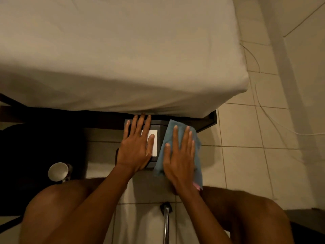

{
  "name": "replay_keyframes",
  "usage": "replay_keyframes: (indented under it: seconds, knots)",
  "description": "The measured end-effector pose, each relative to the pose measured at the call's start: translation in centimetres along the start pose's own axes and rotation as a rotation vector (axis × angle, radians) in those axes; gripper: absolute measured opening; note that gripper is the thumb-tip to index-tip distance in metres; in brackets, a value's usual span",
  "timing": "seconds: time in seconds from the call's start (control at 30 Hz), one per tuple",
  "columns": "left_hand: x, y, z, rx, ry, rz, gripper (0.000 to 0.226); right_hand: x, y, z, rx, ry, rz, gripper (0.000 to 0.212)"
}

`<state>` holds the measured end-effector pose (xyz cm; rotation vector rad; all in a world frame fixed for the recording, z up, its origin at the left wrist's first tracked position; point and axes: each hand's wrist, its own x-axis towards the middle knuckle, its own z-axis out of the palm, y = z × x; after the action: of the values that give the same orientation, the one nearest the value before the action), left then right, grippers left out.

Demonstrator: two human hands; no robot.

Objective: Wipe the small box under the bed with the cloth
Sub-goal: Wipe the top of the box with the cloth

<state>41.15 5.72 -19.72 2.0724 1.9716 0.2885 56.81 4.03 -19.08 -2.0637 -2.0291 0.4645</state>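
A small dark box [159, 126] with a white label lies on the tiled floor, its far end under the edge of the bed [123, 59]. My left hand [136, 147] rests flat on the box's left half, fingers spread, partly covering the label. A blue cloth [177, 131] is draped over the box's right half. My right hand [180, 155] presses flat on top of that cloth, fingers extended. The box's right side is hidden beneath the cloth.
A white cup [58, 171] lies on its side on the floor at the left. A dark bed frame [209, 119] runs behind the box. A metal pole [166, 224] stands between my knees. A thin white cable [274, 120] trails over the tiles on the right.
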Motion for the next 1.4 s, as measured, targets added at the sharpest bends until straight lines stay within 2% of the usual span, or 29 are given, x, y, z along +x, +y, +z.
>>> replay_keyframes:
  seconds: [0.1, 0.23, 0.37, 0.47, 0.6, 0.73, 0.83, 0.97, 1.07, 1.2, 1.3, 1.4]
  knots:
    - [0.1, -0.1, 0.0, 0.018, 0.002, -0.002, 0.061, 1.8, -0.2, -0.5, 0.033, 0.037, 0.107, 0.063]
    - [0.0, 0.1, -0.2, 0.002, 0.001, -0.001, 0.061, -0.6, -0.5, 0.7, -0.041, 0.007, -0.011, 0.066]
    - [0.1, 0.2, -0.1, 0.004, 0.016, -0.014, 0.060, 1.1, -0.7, 0.1, -0.006, 0.032, 0.097, 0.065]
    - [0.2, 0.4, -0.1, 0.004, 0.026, -0.014, 0.059, -0.3, -0.8, 0.4, -0.044, 0.008, -0.036, 0.065]
    - [0.1, 0.3, -0.1, -0.006, 0.025, -0.013, 0.059, 0.8, -0.8, -0.1, 0.006, 0.034, 0.079, 0.064]
    - [0.0, 0.2, -0.2, -0.001, 0.019, 0.002, 0.059, -0.1, 0.1, -0.4, 0.001, -0.050, -0.046, 0.064]
    - [0.0, 0.2, -0.1, -0.010, 0.021, 0.002, 0.060, 1.2, 0.0, -0.9, 0.048, 0.000, 0.073, 0.064]
    - [0.1, 0.2, -0.1, -0.005, 0.019, 0.001, 0.060, 0.3, -0.1, -0.5, 0.007, -0.044, -0.059, 0.064]
    - [-0.1, 0.2, 0.0, 0.004, 0.024, -0.007, 0.059, 1.6, -0.1, -1.0, 0.015, 0.000, 0.041, 0.064]
    - [-0.1, 0.2, -0.1, -0.001, 0.021, -0.004, 0.059, 0.7, -0.3, -0.4, -0.014, -0.066, -0.111, 0.063]
    - [0.0, 0.2, -0.1, 0.004, 0.023, -0.005, 0.060, 2.6, -0.1, -0.9, -0.003, -0.042, -0.048, 0.062]
    - [-0.2, 0.1, -0.1, -0.003, 0.030, 0.007, 0.061, 0.8, -0.1, -0.5, 0.040, -0.097, -0.162, 0.062]
